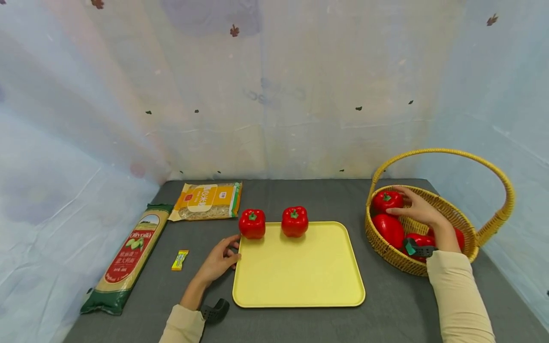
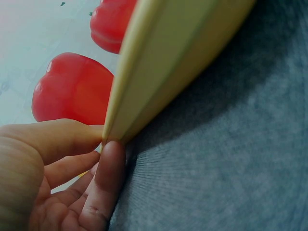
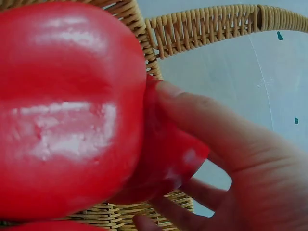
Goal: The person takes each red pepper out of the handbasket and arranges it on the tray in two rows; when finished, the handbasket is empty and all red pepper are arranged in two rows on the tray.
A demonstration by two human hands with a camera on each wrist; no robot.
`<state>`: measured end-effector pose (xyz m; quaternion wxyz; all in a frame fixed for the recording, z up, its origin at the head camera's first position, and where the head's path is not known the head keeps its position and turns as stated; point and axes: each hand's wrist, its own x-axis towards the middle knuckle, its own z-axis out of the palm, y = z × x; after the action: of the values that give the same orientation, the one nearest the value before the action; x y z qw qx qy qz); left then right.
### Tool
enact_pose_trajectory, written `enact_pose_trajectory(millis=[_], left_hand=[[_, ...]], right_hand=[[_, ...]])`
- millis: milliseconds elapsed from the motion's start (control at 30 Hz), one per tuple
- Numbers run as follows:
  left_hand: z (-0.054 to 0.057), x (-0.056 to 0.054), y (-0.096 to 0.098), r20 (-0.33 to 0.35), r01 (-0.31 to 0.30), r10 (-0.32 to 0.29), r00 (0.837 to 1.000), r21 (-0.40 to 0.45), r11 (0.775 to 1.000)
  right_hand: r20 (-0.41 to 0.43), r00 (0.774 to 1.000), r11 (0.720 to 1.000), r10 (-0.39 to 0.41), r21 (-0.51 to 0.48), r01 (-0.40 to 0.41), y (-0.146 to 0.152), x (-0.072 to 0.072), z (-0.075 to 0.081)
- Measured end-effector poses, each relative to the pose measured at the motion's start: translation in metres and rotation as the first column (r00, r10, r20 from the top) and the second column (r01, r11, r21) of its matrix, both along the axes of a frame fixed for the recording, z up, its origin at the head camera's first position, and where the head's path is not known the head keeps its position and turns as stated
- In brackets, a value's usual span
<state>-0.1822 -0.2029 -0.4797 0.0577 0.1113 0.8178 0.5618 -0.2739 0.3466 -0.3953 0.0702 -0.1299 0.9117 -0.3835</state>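
Observation:
My right hand [image 1: 415,207] reaches into a wicker basket [image 1: 388,255] and grips a red bell pepper [image 1: 381,204] at its back left. In the right wrist view the thumb lies on that bell pepper [image 3: 171,159], with the fingers partly hidden behind it. A larger-looking bell pepper [image 3: 72,110] fills the near side there. On the left, my left hand [image 1: 218,259] pinches the edge of a yellow tray [image 1: 299,271] between thumb and finger, seen closely on the tray rim [image 2: 144,82]. Two red bell peppers, one left [image 1: 252,224] and one right [image 1: 294,221], stand along the tray's far edge.
More red bell peppers [image 1: 388,230] lie in the basket, whose tall handle [image 1: 442,151] arches above it. Left of the tray are a noodle pack [image 1: 133,257], a small yellow wrapped candy [image 1: 179,260] and a yellow food bag [image 1: 208,202]. Curtains surround the grey table [image 1: 274,328].

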Motion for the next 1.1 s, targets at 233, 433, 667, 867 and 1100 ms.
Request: enact_pose_trajectory(millis=[233, 433, 667, 867, 1100], left_hand=[[-0.020, -0.006, -0.005, -0.117, 0.009, -0.005, 0.993, 0.031, 0.999], [-0.016, -0.006, -0.004, -0.007, -0.015, 0.015, 1.000, 0.007, 1.000], [-0.017, -0.007, -0.002, 0.020, -0.042, 0.042, 0.999, -0.014, 0.999], [-0.018, -0.007, -0.002, 0.016, -0.033, 0.034, 0.999, -0.016, 0.999], [-0.018, -0.007, -0.005, 0.010, -0.021, 0.021, 1.000, 0.003, 1.000]], right_hand=[[0.026, 0.999, 0.999, -0.019, 0.046, 0.018, -0.002, 0.002, -0.003], [0.008, 0.999, 0.997, -0.041, 0.063, 0.041, -0.004, 0.005, -0.001], [-0.036, 0.995, 0.991, -0.095, 0.093, 0.098, -0.004, 0.007, 0.009], [-0.040, 0.991, 0.991, -0.124, 0.035, 0.126, -0.002, 0.013, 0.024], [-0.054, 0.990, 0.991, -0.132, 0.000, 0.132, -0.003, 0.028, 0.042]])
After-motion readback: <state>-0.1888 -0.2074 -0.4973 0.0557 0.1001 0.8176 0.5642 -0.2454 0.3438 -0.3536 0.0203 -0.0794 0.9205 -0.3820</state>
